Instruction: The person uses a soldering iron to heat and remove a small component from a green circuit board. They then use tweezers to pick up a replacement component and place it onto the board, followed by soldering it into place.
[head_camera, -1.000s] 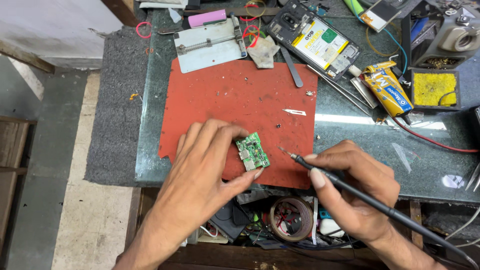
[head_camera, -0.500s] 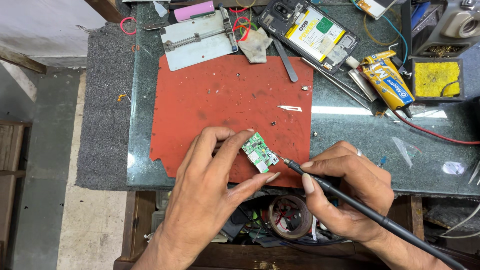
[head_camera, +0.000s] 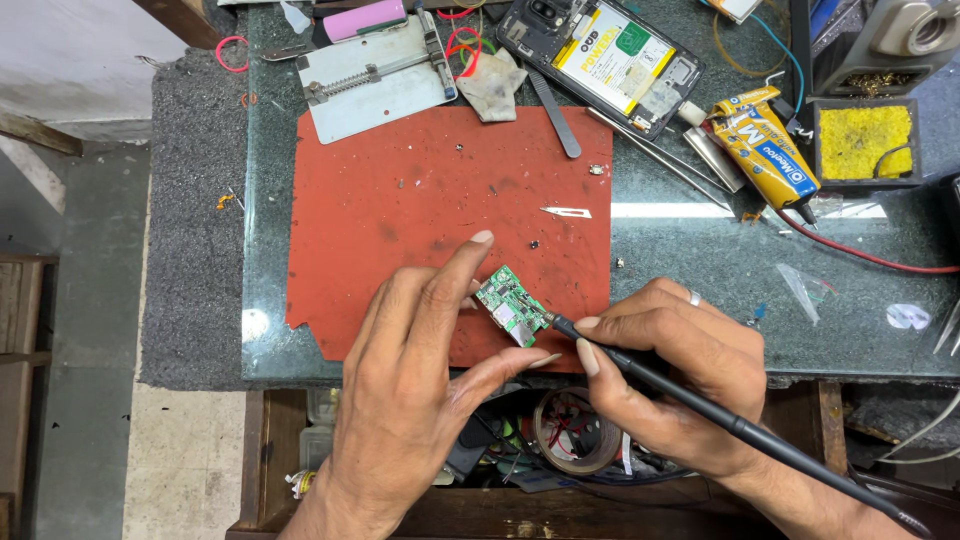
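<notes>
A dark green, glossy stone-patterned worktop (head_camera: 700, 270) is covered in part by a flat, matte red rubber mat (head_camera: 400, 210) with a ragged lower-left corner. Over the mat's near edge, a small green rectangular circuit board (head_camera: 512, 305) is pinched between the thumb and fingers of the left hand (head_camera: 420, 390). The board's right edge is met by the tip of a slim black soldering iron (head_camera: 720, 415), around which the right hand (head_camera: 670, 370) is closed in a pen grip.

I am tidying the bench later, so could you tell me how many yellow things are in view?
3: a yellow sponge in its black tray at right, a yellow glue tube beside it, and a yellow-labelled battery in the opened phone.
</notes>
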